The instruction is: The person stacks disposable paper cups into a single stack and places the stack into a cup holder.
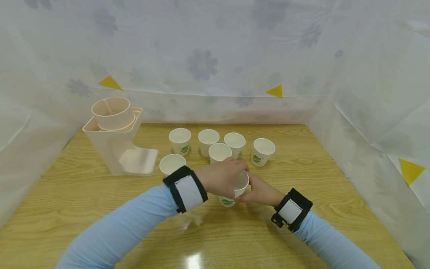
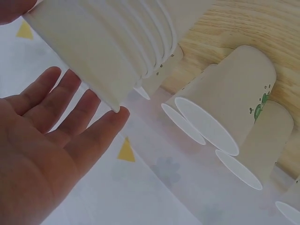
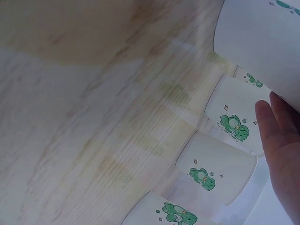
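In the head view, a nested stack of white paper cups [image 1: 227, 202] stands near the middle of the wooden table, green print low on its side. My left hand [image 1: 220, 177] reaches over it from the left and pinches the top cup's rim. The left wrist view shows several stacked rims [image 2: 154, 40], with fingertips along the edge of the top cup [image 2: 84, 51]. My right hand [image 1: 260, 190] holds the stack from the right, thumb towards the near side; the right wrist view catches only part of its fingers [image 3: 276, 126] against the cup wall.
Several upright paper cups stand behind the stack, among them a rightmost cup [image 1: 263, 151] and a cup [image 1: 220, 152] just beyond my left hand. Another cup [image 1: 172, 163] sits by my left wrist. A cream plastic stand with a round top [image 1: 114, 116] is at left. Patterned sheeting [image 1: 201, 37] walls the table.
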Tool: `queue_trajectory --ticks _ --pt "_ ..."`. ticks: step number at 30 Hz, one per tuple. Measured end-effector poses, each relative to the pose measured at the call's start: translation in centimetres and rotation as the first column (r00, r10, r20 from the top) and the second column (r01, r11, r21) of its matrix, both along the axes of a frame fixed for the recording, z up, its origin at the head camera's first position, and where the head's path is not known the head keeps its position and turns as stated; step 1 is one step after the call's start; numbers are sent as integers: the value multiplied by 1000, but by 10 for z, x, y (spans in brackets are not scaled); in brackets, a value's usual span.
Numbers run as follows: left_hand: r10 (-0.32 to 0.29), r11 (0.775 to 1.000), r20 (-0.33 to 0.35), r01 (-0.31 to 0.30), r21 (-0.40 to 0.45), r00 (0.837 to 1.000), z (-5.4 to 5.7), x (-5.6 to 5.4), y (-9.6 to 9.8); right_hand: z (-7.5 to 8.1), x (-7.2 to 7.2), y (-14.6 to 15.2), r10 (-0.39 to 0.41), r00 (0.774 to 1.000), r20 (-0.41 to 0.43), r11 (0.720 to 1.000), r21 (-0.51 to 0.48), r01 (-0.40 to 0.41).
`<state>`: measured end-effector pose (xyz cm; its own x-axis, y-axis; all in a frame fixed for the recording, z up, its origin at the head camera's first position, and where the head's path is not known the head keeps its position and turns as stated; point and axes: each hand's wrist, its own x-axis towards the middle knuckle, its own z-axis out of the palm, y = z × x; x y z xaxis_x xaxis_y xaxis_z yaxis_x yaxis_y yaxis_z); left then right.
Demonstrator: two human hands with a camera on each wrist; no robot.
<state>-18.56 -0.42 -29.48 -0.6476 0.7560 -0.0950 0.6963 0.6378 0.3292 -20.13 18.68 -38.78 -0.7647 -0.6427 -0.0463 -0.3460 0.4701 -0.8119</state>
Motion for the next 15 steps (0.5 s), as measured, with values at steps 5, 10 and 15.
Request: queue_trajectory --ticks 5,10,15 --pt "8 1000 -13 -8 17 1000 -1 0 0 1 0 0 8 1000 -4 1000 0 -8" --pt "22 997 -21 -20 78 1000 -7 -2 0 1 0 -1 14 1000 -2 1000 -9 -14" --pt "17 996 -11 -16 92 1000 -10 -4 0 2 1 -2 10 1000 -12 1000 -4 -10"
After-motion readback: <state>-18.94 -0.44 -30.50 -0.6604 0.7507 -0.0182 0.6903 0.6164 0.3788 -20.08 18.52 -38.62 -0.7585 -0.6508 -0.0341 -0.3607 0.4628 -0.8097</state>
